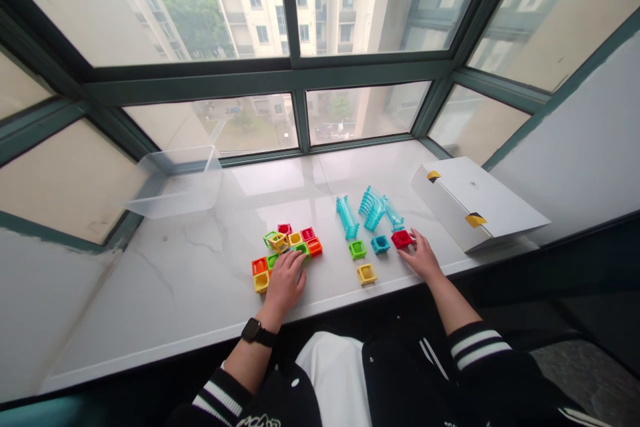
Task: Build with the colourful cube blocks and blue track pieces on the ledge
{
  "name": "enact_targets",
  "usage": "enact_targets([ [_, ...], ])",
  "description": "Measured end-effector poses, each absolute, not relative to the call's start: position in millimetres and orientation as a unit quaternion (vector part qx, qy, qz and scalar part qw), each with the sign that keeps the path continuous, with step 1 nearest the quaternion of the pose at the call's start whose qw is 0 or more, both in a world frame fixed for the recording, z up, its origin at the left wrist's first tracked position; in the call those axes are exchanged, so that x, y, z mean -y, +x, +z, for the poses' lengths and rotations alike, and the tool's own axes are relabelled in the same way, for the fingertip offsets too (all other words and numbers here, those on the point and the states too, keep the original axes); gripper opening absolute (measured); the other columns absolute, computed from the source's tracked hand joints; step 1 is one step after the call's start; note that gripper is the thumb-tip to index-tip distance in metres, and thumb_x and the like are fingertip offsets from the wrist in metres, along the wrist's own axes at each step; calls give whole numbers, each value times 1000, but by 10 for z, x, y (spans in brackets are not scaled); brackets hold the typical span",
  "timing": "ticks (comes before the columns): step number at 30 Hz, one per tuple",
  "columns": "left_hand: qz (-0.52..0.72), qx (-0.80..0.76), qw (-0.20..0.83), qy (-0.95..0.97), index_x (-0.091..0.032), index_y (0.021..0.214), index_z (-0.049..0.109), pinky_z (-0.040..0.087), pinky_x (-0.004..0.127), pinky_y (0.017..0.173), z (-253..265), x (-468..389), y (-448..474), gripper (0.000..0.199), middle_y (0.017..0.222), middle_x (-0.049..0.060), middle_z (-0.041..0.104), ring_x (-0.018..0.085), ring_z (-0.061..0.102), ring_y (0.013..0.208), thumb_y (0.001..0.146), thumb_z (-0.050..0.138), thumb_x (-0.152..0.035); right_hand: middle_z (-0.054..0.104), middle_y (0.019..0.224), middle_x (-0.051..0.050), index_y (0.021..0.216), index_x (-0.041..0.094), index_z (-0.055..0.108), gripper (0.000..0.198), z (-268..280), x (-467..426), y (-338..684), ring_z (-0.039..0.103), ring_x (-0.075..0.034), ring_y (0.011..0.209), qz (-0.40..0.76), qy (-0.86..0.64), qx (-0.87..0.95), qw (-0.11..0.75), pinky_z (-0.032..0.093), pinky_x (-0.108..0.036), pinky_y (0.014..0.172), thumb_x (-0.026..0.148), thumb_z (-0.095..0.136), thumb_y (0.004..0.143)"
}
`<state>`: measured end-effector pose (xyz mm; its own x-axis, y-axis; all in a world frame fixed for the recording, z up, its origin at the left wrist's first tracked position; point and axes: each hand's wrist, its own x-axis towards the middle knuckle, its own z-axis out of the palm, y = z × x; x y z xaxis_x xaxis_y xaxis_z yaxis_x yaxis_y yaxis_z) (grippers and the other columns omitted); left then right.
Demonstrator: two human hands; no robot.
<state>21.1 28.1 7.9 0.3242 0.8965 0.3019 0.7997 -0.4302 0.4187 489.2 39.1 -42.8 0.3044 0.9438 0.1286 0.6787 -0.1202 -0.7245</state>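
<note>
On the left of the counter, my left hand point(287, 278) rests over a cluster of hollow plastic toy blocks, fingers stretched across the near side and thumb apart. Under and around it are an orange block point(259, 266), a yellow block point(261, 282), a green block point(301, 250) and several more in red, yellow and orange. A bit of blue shows by the fingertips. My right hand point(423, 257) has its thumb and fingers around a red block point(401, 239). Left of that block sit a blue block point(381, 244), a green block point(357, 249) and a yellow block point(367, 273), set apart.
Behind the separate blocks lie translucent teal track pieces: a straight one point(347, 217), a curved one point(373, 208) and another point(394, 213). A clear plastic bin point(175, 197) stands at the back left. To the right is a white box point(480, 203) with yellow-black tabs. Windows enclose the counter.
</note>
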Motion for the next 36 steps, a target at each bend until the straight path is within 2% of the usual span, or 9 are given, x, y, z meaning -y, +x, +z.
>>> enact_targets([
  [4, 249, -526, 96, 808, -28, 143, 65, 42, 59, 122, 43, -277, 203, 47, 145, 9, 66, 35, 54, 141, 97, 54, -21, 65, 130, -17, 139, 20, 56, 60, -207, -225, 4762, 66, -34, 120, 113, -713, 551, 419, 58, -56, 102, 41, 63, 83],
  [7, 246, -526, 94, 808, -27, 142, 65, 41, 58, 123, 38, -273, 201, 47, 145, 9, 66, 34, 54, 142, 98, 54, -21, 69, 116, -14, 125, 21, 64, 38, 101, -150, 4495, 69, -32, 109, 42, -694, 543, 472, 60, -54, 96, 38, 56, 92],
  [11, 244, -528, 96, 807, -26, 142, 66, 42, 59, 122, 76, -267, 214, 46, 145, 9, 66, 35, 54, 142, 97, 54, -20, 73, 106, -11, 110, 23, 70, 24, 519, -202, 3940, 71, -28, 98, 95, -613, 624, 475, 61, -47, 92, 36, 53, 100],
  [14, 251, -528, 106, 804, -28, 142, 66, 42, 61, 122, 94, -262, 226, 48, 144, 9, 67, 35, 55, 141, 96, 55, -19, 75, 109, -10, 116, 24, 71, 25, 713, -292, 3471, 72, -27, 98, 193, -536, 709, 415, 61, -45, 93, 34, 54, 102],
  [17, 263, -526, 114, 801, -29, 143, 65, 41, 62, 123, 71, -263, 227, 51, 145, 9, 67, 35, 54, 142, 94, 57, -17, 75, 114, -9, 125, 24, 70, 28, 741, -341, 3036, 72, -25, 101, 268, -472, 782, 307, 59, -43, 96, 28, 58, 100],
  [23, 342, -544, 195, 741, -24, 147, 58, 46, 54, 120, -11, -286, 153, 62, 142, 10, 69, 30, 60, 136, 87, 50, -11, 72, 129, -11, 136, 23, 68, 39, 513, -278, 2396, 70, -27, 117, 304, -430, 837, 148, 55, -42, 104, 20, 64, 97],
  [27, 402, -545, 291, 676, -25, 151, 53, 47, 50, 118, 7, -276, 87, 57, 140, 8, 70, 26, 63, 134, 96, 43, -17, 71, 130, -10, 145, 27, 63, 49, 416, -219, 2126, 70, -27, 112, 315, -391, 859, 98, 56, -39, 96, 21, 64, 97],
  [31, 426, -535, 335, 649, -25, 151, 53, 44, 50, 120, 59, -254, 64, 48, 138, 8, 72, 26, 61, 136, 107, 35, -33, 71, 123, -9, 138, 29, 67, 44, 353, -156, 1937, 69, -26, 100, 310, -346, 883, 67, 56, -36, 85, 23, 67, 94],
  [36, 458, -512, 399, 607, -19, 142, 60, 44, 49, 121, -3, -305, 56, 49, 135, 12, 73, 27, 64, 133, 109, 32, -42, 73, 119, -11, 132, 22, 65, 43, 270, -77, 1812, 69, -30, 98, 283, -332, 899, 46, 57, -40, 83, 29, 72, 90],
])
